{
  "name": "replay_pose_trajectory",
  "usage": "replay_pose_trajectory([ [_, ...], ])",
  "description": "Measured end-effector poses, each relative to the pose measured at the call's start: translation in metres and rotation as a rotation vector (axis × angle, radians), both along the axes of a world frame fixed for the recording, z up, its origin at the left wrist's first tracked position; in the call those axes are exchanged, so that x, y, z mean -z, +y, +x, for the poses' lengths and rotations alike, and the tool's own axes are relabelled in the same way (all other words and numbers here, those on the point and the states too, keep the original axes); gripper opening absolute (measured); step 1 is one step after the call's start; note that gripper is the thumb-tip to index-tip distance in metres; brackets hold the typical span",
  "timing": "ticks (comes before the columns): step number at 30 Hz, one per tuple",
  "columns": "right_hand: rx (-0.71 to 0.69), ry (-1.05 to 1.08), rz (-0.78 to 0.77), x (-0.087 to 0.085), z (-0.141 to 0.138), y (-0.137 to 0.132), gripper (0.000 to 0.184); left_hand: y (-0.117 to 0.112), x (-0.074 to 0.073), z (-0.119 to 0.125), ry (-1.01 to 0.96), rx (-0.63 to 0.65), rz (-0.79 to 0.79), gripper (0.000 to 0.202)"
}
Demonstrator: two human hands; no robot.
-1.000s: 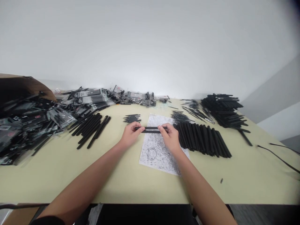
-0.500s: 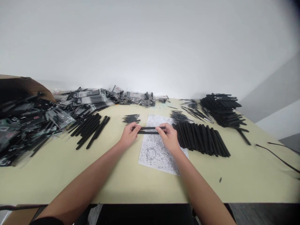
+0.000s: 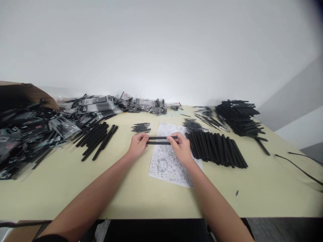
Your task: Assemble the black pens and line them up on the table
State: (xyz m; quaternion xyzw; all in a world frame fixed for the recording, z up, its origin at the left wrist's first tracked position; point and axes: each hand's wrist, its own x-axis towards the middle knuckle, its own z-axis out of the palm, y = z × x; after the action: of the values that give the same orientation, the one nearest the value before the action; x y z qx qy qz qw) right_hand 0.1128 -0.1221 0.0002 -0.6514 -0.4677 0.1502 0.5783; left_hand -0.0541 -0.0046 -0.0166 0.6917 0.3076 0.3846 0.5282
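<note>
Two slim black pens stretch crosswise between my hands, one nearer me than the other, with a narrow gap between them. My left hand is closed around their left ends, thumb on top. The fingers of my right hand pinch the right ends; the tips are partly hidden by the fingers. Beneath lies a sheet of paper covered in dark scribbles. Right beside my right hand is a row of thick black pens. A small bunch of thin black sticks rests just beyond my left hand.
Several black pens lie at the left, by a heap of clear-and-black plastic packets and a cardboard box. More black pens are stacked at the back right. Thin sticks lie behind the row. Cables cross the right edge.
My left hand has shifted slightly left, and the two pens sit a little farther apart. The right hand stays nearly in place, still gripping.
</note>
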Motion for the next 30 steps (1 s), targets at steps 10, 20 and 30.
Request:
replay_pose_trajectory([
  [10, 0.044, -0.008, 0.011, 0.0050, 0.0041, 0.0027, 0.031, -0.0015, 0.0022, 0.0062, -0.099, -0.060, -0.019, 0.030],
  [20, -0.010, -0.007, -0.006, 0.0051, 0.0025, 0.0027, 0.032, -0.0026, 0.0024, 0.0044, 0.000, -0.078, -0.028, 0.032],
  [30, -0.002, -0.147, -0.031, 0.0085, 0.0075, 0.0005, 0.030, -0.0038, 0.0013, 0.0033, 0.056, -0.056, 0.010, 0.035],
])
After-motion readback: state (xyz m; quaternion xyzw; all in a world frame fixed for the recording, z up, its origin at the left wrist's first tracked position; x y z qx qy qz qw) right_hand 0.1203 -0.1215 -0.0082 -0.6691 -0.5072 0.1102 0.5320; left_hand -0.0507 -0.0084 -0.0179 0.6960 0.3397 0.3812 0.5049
